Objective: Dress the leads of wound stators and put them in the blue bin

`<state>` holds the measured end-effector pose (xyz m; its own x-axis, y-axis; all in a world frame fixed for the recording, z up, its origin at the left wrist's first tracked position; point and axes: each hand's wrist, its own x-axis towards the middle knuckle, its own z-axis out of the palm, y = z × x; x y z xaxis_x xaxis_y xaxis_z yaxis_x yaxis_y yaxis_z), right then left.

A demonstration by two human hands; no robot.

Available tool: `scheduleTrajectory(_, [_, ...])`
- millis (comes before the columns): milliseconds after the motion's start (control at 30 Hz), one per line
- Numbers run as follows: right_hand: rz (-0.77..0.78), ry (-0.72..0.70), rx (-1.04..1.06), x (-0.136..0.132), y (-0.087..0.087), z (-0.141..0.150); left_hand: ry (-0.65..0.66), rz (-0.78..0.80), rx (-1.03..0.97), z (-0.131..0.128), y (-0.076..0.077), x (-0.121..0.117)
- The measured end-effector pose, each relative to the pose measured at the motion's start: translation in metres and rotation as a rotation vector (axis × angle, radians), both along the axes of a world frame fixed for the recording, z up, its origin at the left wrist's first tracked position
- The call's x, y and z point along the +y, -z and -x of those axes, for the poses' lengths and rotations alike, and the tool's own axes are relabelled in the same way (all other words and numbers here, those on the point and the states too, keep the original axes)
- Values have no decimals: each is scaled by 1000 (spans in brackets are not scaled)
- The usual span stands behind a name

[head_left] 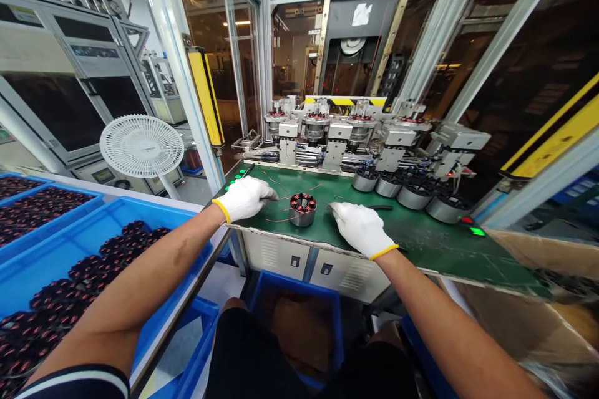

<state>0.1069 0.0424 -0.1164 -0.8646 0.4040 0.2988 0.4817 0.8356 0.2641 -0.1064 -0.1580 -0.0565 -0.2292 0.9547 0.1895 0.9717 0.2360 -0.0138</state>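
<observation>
A motor stator (302,209), a steel ring with copper windings and black insulation, stands upright on the green work surface between my hands. Thin copper wire ends stick out from its left side. My left hand (248,199), in a white knitted glove with a yellow cuff, is closed in a pinch at the wire to the left of the stator. To the right of it, apart from the ring, my right hand (362,225) wears a matching glove. Its fingers are pressed together; what they hold, if anything, is too small to make out.
Several steel rings (415,195) line the bench's right side, below the winding machine's fixtures (337,137). A dark-handled tool (380,207) lies beyond my right hand. At left stands a blue bin (135,204) of wound stators, with a white fan (141,145) behind.
</observation>
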Motion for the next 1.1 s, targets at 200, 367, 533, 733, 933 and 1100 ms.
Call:
scheduleTrajectory(200, [4,-22,-22,1,-1,1,122,71,349,1,22,2])
scheduleTrajectory(367, [12,-10,-20,0,-3,-5,-33,118,322,24,25,-20])
scheduleTrajectory(533, [-70,-82,121,-37,-12,-13,-337,-56,371,36,-28,-56])
scheduleTrajectory(733, [-129,-391,42,-102,-12,6,130,-24,360,-39,-73,-6])
scheduleTrajectory(933, [-14,-468,11,-117,3,-15,309,56,151,-70,-18,53])
scheduleTrajectory(1100, [429,-408,324,-78,-14,-33,147,41,-130,-58,5,63])
